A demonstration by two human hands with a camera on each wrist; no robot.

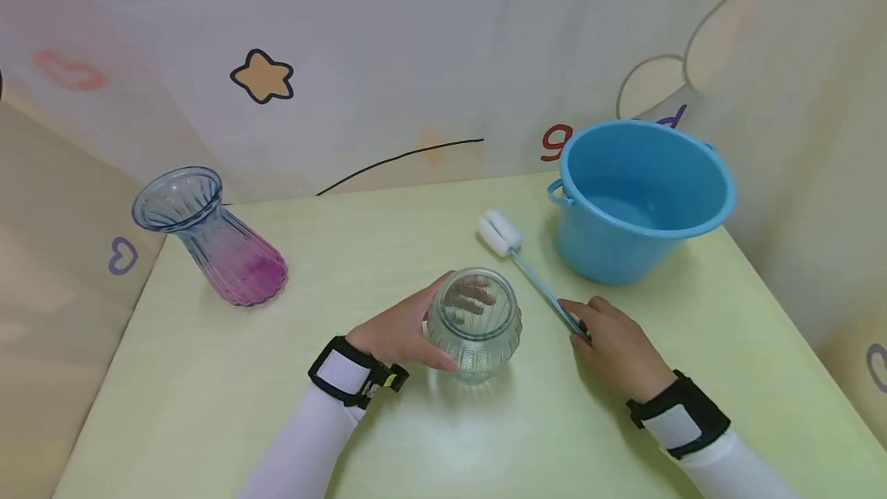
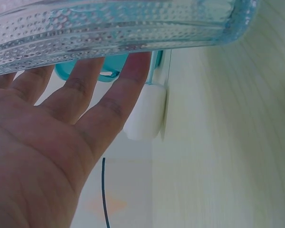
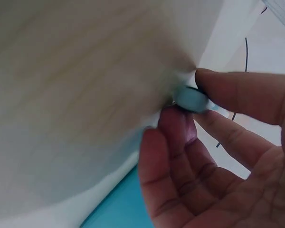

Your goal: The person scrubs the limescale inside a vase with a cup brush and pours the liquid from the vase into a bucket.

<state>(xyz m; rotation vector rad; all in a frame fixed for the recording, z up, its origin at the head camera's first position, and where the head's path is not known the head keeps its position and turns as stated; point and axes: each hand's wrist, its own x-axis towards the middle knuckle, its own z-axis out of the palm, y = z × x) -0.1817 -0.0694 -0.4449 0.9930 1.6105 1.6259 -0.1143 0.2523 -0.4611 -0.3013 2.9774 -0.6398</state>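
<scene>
A clear ribbed glass jar is at the middle of the table, its round mouth facing up. My left hand holds it from the left, thumb in front and fingers behind. In the left wrist view, the fingers lie along the textured glass. To the right, my right hand pinches the pale blue handle of a bottle brush between thumb and fingers. The brush's white sponge head points away toward the wall. In the right wrist view, only the handle's end shows between the fingertips.
A blue bucket stands at the back right, just beyond the brush. At the far left is a flared glass vase, blue above and pink-purple below. A printed sheet with drawings hangs behind the pale yellow table.
</scene>
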